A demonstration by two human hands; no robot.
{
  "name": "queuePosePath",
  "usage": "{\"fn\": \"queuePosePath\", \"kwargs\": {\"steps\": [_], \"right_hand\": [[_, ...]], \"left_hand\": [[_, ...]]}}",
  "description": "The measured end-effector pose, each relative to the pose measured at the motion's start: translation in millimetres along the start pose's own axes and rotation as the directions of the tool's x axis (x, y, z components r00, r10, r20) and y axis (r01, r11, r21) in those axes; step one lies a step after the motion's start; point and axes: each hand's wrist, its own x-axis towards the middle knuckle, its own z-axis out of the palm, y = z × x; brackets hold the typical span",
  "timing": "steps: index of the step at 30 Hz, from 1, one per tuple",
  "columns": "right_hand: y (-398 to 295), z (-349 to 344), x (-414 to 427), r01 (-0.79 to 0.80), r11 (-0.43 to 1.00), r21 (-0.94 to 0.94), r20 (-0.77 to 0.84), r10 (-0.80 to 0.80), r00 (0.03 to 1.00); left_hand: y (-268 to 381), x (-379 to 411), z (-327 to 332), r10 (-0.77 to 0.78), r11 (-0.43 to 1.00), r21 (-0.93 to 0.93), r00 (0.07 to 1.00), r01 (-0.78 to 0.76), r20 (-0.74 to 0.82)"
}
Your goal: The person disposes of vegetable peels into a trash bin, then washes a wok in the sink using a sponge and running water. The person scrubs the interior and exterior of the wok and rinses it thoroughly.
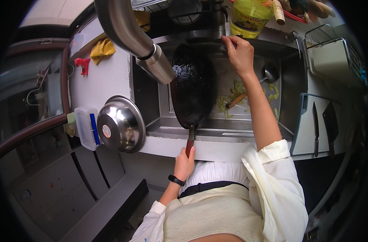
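Note:
My left hand (184, 164) grips the reddish-brown handle (190, 142) of a black wok (192, 87). The wok is tilted on its side over the stainless steel sink (226, 63), its dark surface wet and shiny near the top. Just beside it hangs the metal faucet spout (159, 66); I cannot tell whether water runs. At the sink's back edge, my right hand (240, 56) has its fingers closed on a small dark object (224, 48), mostly hidden. Below that forearm lies a ladle (271, 72) with a wooden handle (236, 100), among pale green peelings (238, 87).
An upside-down steel bowl (121, 127) and a clear plastic box (86, 128) stand left of the sink. Two knives (316, 127) rest on a cutting board (305, 124) at right. A yellow liquid bottle (247, 21) stands behind; a yellow cloth (102, 50) lies at left.

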Motion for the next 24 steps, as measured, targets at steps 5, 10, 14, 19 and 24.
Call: {"fn": "queuePosePath", "kwargs": {"steps": [5,10,14,19,24], "right_hand": [[-37,15,-38,-0.164,0.965,0.207,0.128,0.140,0.982],[-65,36,-66,0.090,0.929,0.358,0.085,-0.128,0.988],[-62,39,-82,0.131,0.929,0.346,0.153,-0.194,0.969],[-54,26,-84,0.132,0.918,0.375,0.191,-0.215,0.958],[-52,22,-84,0.138,0.909,0.393,0.212,-0.235,0.949]], "left_hand": [[-5,-1,1,-0.006,1.000,-0.004,1.000,0.006,0.001],[-1,-2,-4,0.005,0.999,-0.035,0.999,-0.004,0.035],[9,-5,-17,-0.031,0.979,0.203,0.992,0.006,0.124],[18,15,-31,0.397,0.848,0.427,0.910,-0.314,-0.119],[74,89,-36,0.337,0.820,-0.281,0.818,-0.498,-0.466]]}}
